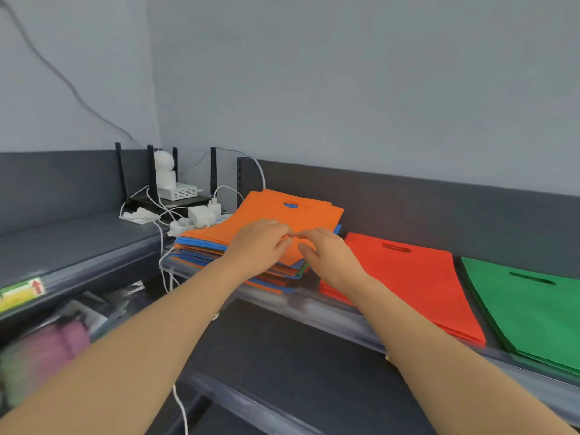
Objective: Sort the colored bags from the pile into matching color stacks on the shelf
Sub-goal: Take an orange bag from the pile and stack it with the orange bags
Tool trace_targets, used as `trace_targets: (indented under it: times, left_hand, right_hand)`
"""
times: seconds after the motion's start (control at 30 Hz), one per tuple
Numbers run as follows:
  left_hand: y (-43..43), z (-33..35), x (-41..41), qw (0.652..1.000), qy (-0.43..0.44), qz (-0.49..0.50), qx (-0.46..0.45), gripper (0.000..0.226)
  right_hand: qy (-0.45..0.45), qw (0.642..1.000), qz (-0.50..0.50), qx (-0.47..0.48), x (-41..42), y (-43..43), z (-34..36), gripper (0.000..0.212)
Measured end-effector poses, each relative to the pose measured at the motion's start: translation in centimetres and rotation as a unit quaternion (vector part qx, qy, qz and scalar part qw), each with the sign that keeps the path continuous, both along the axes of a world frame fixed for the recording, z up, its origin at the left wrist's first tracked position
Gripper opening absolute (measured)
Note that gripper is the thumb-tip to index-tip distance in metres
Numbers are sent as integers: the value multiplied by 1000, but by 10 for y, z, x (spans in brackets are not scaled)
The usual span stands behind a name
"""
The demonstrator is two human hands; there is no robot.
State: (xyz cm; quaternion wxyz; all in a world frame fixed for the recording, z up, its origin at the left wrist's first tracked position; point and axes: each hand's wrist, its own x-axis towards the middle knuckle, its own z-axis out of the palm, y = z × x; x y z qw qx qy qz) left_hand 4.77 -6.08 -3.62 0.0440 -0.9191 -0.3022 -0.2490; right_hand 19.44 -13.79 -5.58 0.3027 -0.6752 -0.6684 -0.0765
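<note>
A mixed pile of flat bags (201,252), mostly orange and blue with some green edges, lies on the dark shelf (317,306). An orange bag (276,211) with a cut-out handle tops it. My left hand (260,246) and my right hand (326,255) rest on the near part of that orange bag, fingertips meeting, and both seem to pinch its fabric. To the right lies a red stack (417,277), then a green stack (533,309).
At the shelf's back left corner stand a router with black antennas (150,180), a white camera (164,171), chargers (201,215) and white cables (163,274). A lower shelf at the left holds blurred packaged goods (62,337). A grey wall rises behind.
</note>
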Motion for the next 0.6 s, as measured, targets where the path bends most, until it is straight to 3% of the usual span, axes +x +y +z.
trace_targets:
  times: [0.17,0.43,0.6]
  left_hand:
    - [36,2,-46,999,8,26,-35,31]
    - [104,-5,-90,986,77,0,-149,37]
    - [124,-2,-89,981,147,-37,-119,42]
  right_hand:
    - [-20,998,20,-55,-33,27,16,36]
    - [-55,985,-52,-153,-76,71,29,43]
    - [-112,966,-88,-215,-84,83,23,44]
